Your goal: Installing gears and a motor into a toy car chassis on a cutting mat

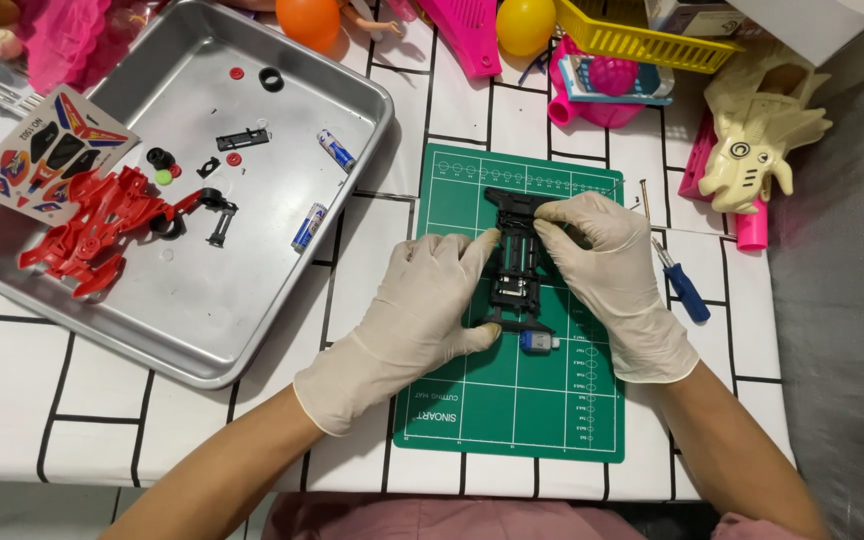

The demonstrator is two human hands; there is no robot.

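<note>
- Green cutting mat (512,410) on tiled tablecloth: one black toy car chassis (517,270).
- Left hand (422,300), right hand (607,265): two gloved hands, fingers pinching chassis.
- Metal tray (202,340): two batteries (309,226), one red car shell (92,230).

White table (72,400) with black brick lines (evenly lit).

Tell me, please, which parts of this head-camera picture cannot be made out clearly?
- Black car frame on the green mat: its sides are covered by the left hand and right hand.
- Small parts in the metal tray: too small to identify.
- Yellow basket and orange ball: cut off by the top edge.
- Screwdriver: tip partly behind the right hand.
</note>
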